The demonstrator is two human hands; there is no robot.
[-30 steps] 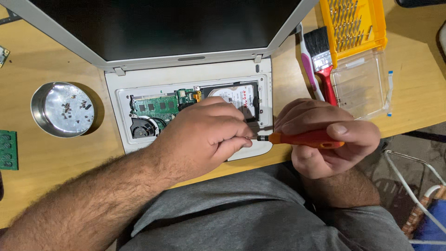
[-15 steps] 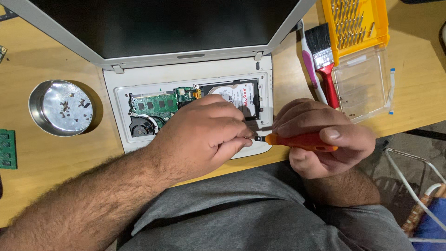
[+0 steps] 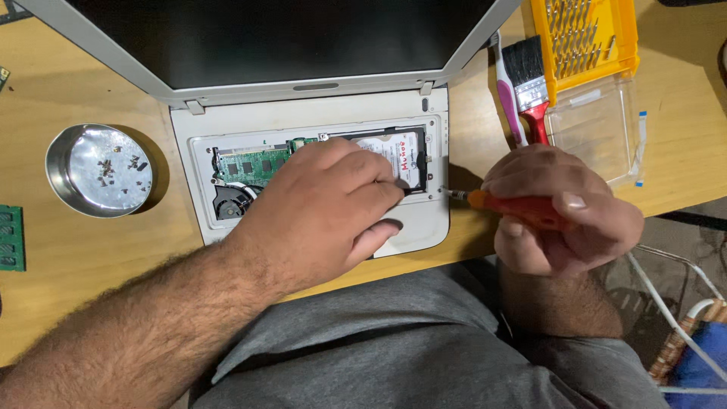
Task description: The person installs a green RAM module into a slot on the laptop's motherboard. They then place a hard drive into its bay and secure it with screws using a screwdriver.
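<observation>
- Orange-handled screwdriver point(image 3: 522, 212) is sitting in my right hand point(image 3: 556, 216), fingers wrapped tight around the handle, and its metal tip is pointing left at the right edge of the open white laptop point(image 3: 318, 113).
- Half a second ago that tip was tucked in against my left fingertips over the drive bay; now I am drawing it back out, so it is lying just outside the bay's right rim, apart from my other hand.
- Meanwhile my left hand point(image 3: 326, 212) is staying put, palm down over the bay, fingertips curled and pressing on the near edge of the hard drive point(image 3: 397, 151); whether they are pinching something small I cannot tell, as the hand is covering it.
- As I read it, the driver is backing off a screw and the left fingers are taking over at that corner of the drive.
- Further out, a green memory board point(image 3: 250, 163) and a fan point(image 3: 227, 206) are showing in the bay.
- A round metal dish point(image 3: 98, 170) with small screws is sitting well to the left on the wooden table point(image 3: 91, 257).
- A red-handled brush point(image 3: 528, 83) and a yellow bit case point(image 3: 583, 38) are lying up to the right.
</observation>
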